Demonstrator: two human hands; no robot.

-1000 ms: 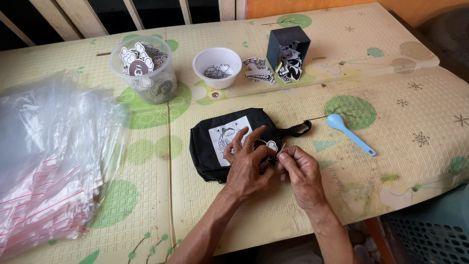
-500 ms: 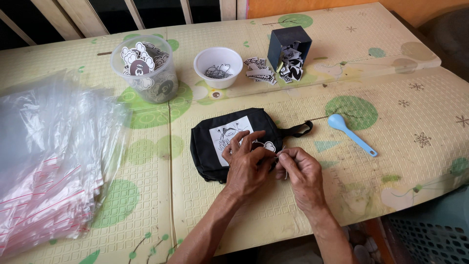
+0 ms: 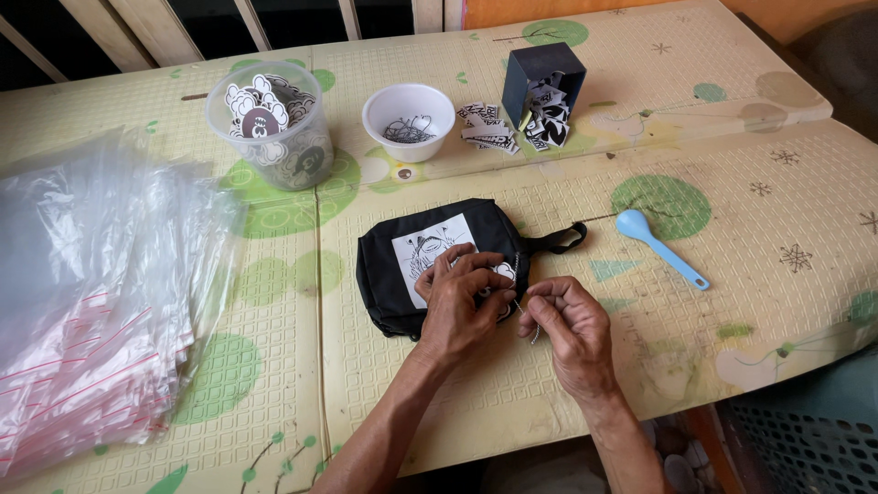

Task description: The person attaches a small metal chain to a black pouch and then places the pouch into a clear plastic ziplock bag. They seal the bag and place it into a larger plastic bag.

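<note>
The left hand (image 3: pixel 457 297) is pinning the soft, light black pouch (image 3: pixel 402 274) flat while the right hand (image 3: pixel 567 329) is pinching its thin bead chain (image 3: pixel 523 306), best held near the zipper end.

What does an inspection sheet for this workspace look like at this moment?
Surface: cream mat printed with green circles, seam across the middle.
Job's things: black pouch with a white picture patch, strap to its right; a thin ball chain between the fingers.
Clutter: pile of clear bags at left; clear cup of stickers; white bowl of chains; dark box of tags; blue spoon.
Grip: left hand rests on the pouch; right hand pinches the chain.
Cables: nothing seen.
Surroundings: wooden slats behind, a basket at lower right.
</note>
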